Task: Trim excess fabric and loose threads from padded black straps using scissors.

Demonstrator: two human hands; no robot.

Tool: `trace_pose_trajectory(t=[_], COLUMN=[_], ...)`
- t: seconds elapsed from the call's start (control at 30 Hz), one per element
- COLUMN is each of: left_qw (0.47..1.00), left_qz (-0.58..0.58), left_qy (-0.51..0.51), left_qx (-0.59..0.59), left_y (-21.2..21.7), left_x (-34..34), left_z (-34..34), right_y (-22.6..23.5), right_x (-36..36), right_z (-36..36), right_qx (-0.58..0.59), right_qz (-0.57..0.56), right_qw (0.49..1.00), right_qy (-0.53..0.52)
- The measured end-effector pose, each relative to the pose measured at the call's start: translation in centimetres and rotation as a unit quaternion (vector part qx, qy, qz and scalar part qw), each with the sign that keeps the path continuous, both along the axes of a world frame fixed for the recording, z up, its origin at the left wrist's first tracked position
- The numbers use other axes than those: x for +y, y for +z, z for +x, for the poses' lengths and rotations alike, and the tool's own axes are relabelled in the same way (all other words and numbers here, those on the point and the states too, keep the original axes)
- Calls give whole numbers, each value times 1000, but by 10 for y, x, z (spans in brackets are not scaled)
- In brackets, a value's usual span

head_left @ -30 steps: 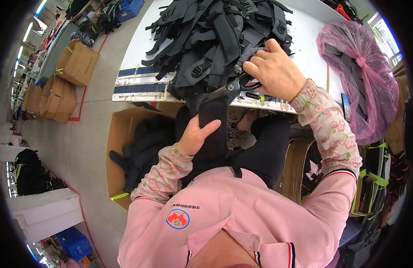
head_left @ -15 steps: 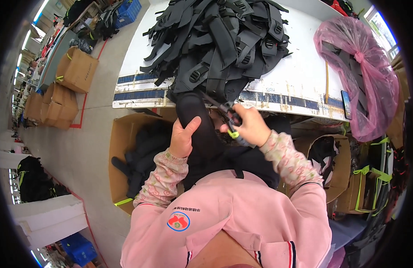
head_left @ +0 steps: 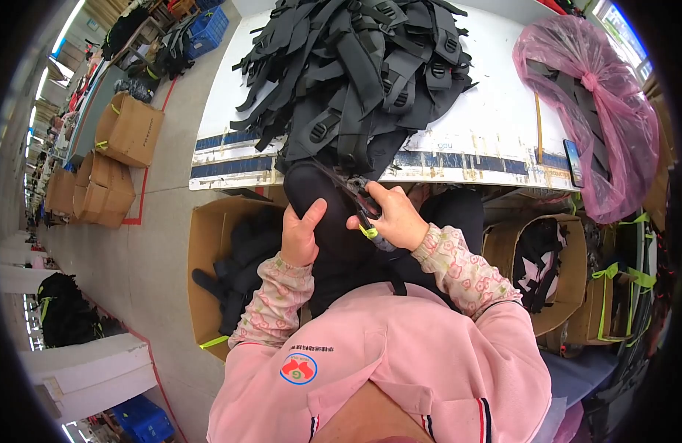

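My left hand is closed around a black padded strap, its thumb lying on top. The strap's rounded end points toward the table edge. In my right hand are dark-handled scissors with a bit of yellow-green ribbon tied on. Their blades reach along the strap's right edge; whether they touch it I cannot tell. Just beyond both hands, a big heap of dark grey straps with black buckles lies on the white table.
Below the table on the left, a cardboard box holds black padded pieces. Another cardboard box with black and pink pieces is at right. A pink plastic bag and a phone sit at the table's right end.
The scissors and my right hand have shifted left and slightly down, so the blades are closer along the strap. My left hand still holds the strap. The view has tilted a little.
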State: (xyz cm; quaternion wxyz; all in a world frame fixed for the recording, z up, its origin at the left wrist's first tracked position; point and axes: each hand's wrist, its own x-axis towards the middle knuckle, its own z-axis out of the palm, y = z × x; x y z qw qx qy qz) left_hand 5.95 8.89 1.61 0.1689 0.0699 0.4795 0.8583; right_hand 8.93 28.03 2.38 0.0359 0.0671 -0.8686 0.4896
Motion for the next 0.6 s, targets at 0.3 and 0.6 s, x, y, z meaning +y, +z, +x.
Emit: trace_pose_trajectory(t=[0.3,0.6], left_qw=[1000,1000], left_qz=[-11,-20], left_qy=[-4,-6], left_qx=[8,3], left_y=[-3,-7], left_x=[-2,-5], left_z=[2,2], right_y=[1,2], right_x=[3,28], right_z=[1,-5], right_qx=[3,105], right_qz=[-16,172], right_qw=[1000,979], right_qy=[8,19])
